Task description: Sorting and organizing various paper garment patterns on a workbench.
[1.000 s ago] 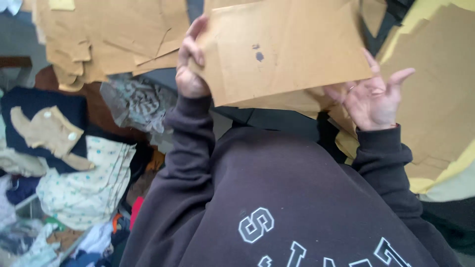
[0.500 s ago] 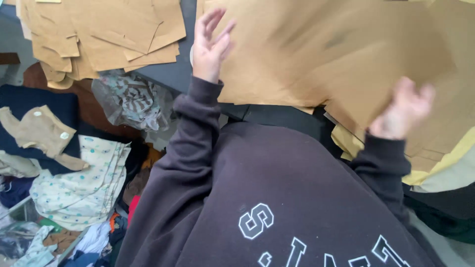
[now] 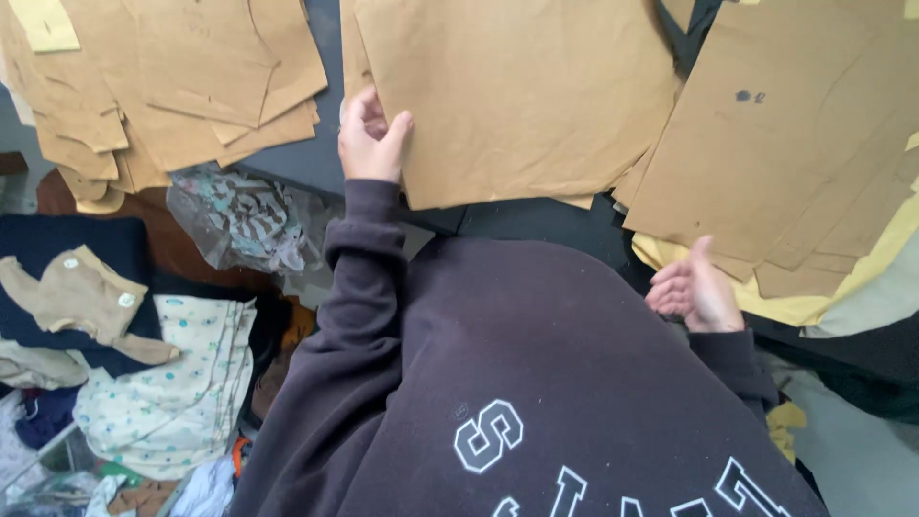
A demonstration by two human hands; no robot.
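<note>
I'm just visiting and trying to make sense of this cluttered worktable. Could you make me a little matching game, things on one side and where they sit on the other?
Things:
1. large brown paper sheet with two dark spots
2. crumpled clear plastic bag with a dark pattern
3. cream fabric with small green dots
4. left hand

Places:
A. lower left, beside the dark sleeve
B. far right, above the open right hand
C. gripping the edge of the middle brown paper sheet
D. below the left pile of brown paper pieces

Pairs: 1-B, 2-D, 3-A, 4-C

Soft, even daylight; sharp, shadowless.
</note>
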